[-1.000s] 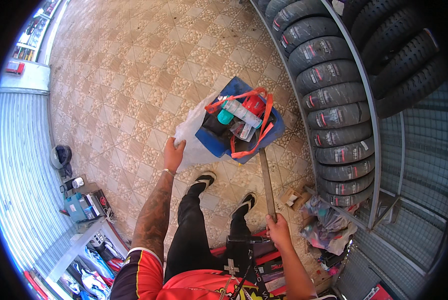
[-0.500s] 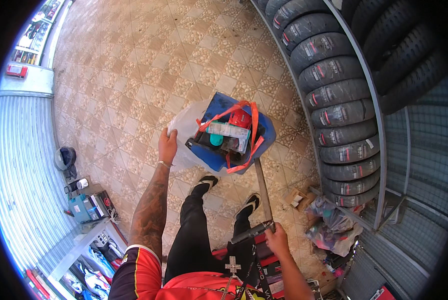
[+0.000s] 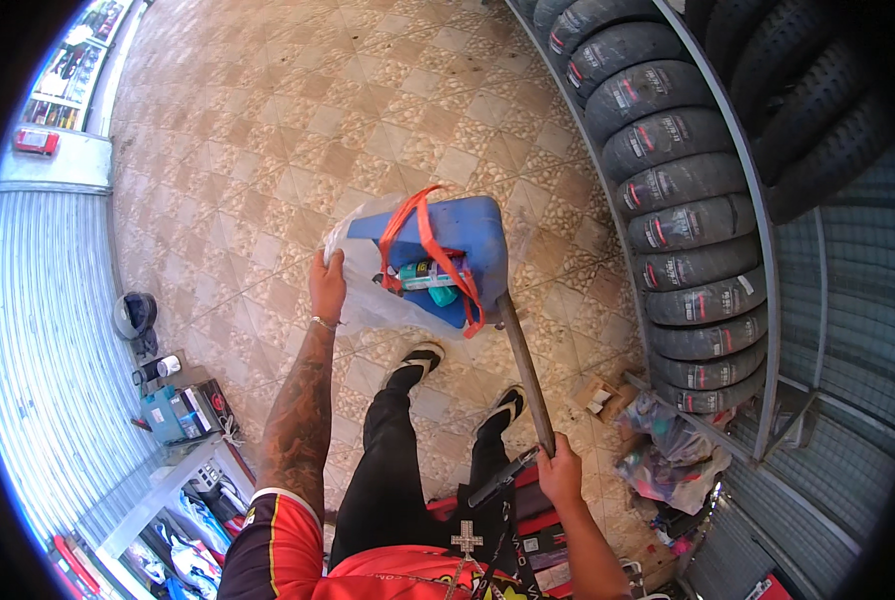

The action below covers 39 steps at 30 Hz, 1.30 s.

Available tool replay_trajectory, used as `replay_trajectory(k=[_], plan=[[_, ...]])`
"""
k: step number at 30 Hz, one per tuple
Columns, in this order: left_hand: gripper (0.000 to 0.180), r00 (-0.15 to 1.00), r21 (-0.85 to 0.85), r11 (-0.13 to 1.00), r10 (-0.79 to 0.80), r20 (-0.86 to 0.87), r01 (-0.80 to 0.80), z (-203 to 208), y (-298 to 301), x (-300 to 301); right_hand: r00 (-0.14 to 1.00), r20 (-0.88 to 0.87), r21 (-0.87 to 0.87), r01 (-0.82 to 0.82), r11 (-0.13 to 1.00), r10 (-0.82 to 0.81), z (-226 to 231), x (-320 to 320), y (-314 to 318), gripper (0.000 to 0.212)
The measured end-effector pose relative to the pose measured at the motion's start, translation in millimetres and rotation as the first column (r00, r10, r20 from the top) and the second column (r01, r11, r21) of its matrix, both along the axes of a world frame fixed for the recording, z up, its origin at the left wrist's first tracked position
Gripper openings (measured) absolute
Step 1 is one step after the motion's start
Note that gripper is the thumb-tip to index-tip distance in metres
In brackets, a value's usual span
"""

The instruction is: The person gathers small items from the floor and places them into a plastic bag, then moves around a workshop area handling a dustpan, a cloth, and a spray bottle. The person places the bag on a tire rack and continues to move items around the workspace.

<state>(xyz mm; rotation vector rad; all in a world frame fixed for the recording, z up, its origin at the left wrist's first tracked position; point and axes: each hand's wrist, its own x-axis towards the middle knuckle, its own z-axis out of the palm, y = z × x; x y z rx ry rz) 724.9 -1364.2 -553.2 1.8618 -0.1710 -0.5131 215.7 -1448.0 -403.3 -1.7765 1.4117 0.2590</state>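
Observation:
My left hand [image 3: 328, 284] is closed on the rim of a clear plastic bag [image 3: 353, 295] at the middle of the view. Against the bag's mouth, partly inside it, tilts a dustpan cut from a blue plastic jug [image 3: 468, 225]. Orange-red plastic strips [image 3: 426, 225] hang across its opening. Inside it lie a small printed carton [image 3: 423, 276] and a teal piece [image 3: 444, 295]; the rest is hidden. A long wooden handle [image 3: 528, 375] runs from the dustpan to my right hand [image 3: 560, 468], which is wrapped round its near end. A dark crosspiece [image 3: 503, 478] sits beside that hand.
A metal rack of black tyres [image 3: 683, 225] stands along the right. Below it are filled plastic bags [image 3: 673, 450] and a cardboard box [image 3: 603, 398]. At left lie a helmet [image 3: 135, 315], a teal case [image 3: 168, 412] and a display cabinet [image 3: 183, 520]. My feet stand on tiled floor [image 3: 268, 150].
The dustpan has tipped and shifted left toward the bag, showing more of its blue side. Fewer of its contents show. My right hand has risen slightly; my left keeps hold of the bag.

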Motion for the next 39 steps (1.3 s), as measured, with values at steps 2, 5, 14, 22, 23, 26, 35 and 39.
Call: replay_trajectory(k=[2, 5, 14, 22, 23, 26, 35, 39], plan=[[0.027, 0.999, 0.075, 0.997, 0.015, 0.05, -0.019, 2.3, 4.0, 0.9, 0.998, 0.007, -0.077, -0.059, 0.995, 0.06, -8.3, -1.8, 4.9, 0.037], [0.028, 0.999, 0.13, 0.992, 0.006, 0.045, -0.012, 3.0, 16.6, 5.0, 0.987, -0.042, -0.214, -0.161, 0.963, 0.156, -17.1, -10.2, 5.1, 0.04], [0.033, 0.999, 0.154, 0.988, -0.004, 0.038, -0.002, -16.5, 58.1, -5.0, 0.95, -0.155, -0.307, -0.306, 0.901, 0.27, -16.3, -19.3, -25.2, 0.042], [0.033, 1.0, 0.086, 0.996, 0.025, 0.015, -0.026, -14.0, 65.0, -16.3, 0.94, -0.18, -0.439, -0.342, 0.831, 0.291, 15.7, -46.3, -15.2, 0.043], [0.032, 1.0, 0.079, 0.997, 0.02, -0.019, -0.019, -14.0, 64.6, -16.3, 0.948, -0.15, -0.472, -0.317, 0.823, 0.28, 10.4, -39.6, -3.3, 0.043], [0.027, 0.998, -0.033, 0.999, 0.026, -0.055, -0.028, -14.4, 68.1, -14.6, 0.965, -0.145, -0.42, -0.261, 0.869, 0.22, 3.3, -21.3, 19.6, 0.042], [0.026, 0.999, -0.002, 1.0, 0.024, -0.028, -0.024, -11.3, 88.8, -8.8, 0.973, -0.073, -0.514, -0.224, 0.828, 0.217, 41.6, -11.1, 9.0, 0.041], [0.026, 0.997, 0.015, 1.0, 0.0, -0.074, 0.002, -14.5, 92.6, -10.1, 0.982, -0.045, -0.499, -0.182, 0.847, 0.184, 55.9, -14.1, 2.6, 0.04]])
